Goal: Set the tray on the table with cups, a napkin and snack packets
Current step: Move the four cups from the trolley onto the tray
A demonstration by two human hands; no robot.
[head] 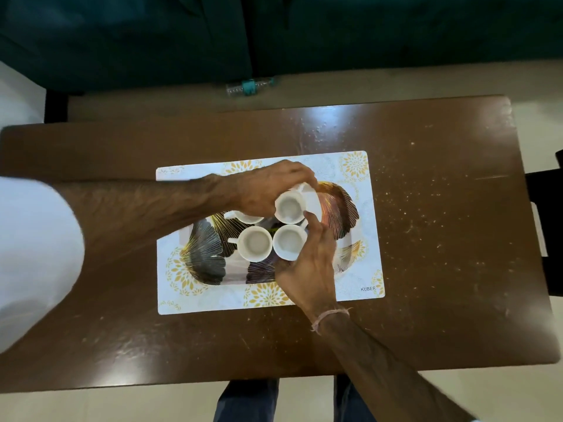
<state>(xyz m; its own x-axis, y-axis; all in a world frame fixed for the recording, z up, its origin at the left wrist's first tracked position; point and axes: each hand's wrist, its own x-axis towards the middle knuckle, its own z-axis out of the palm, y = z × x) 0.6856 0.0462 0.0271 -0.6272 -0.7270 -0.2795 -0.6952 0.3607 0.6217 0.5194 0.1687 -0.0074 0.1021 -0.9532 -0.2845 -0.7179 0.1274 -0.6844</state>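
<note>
A tray (204, 251) with black and gold leaf patterns lies on a white placemat (359, 178) in the middle of the brown table (441, 208). Several white cups stand on it. My left hand (268, 190) grips the far right cup (290, 207), lifted a little above the tray. My right hand (307, 263) rests against the near right cup (289, 241), its index finger touching the lifted cup. Another cup (254, 243) stands near left. A fourth cup (248, 217) is mostly hidden under my left hand. Something white, perhaps a napkin (313, 199), lies beyond the lifted cup.
A dark green sofa (274, 32) runs along the far side of the table. A clear plastic bottle (249, 86) lies on the floor in front of it. A dark chair (548, 223) sits at the right table edge. My legs stand at the near edge.
</note>
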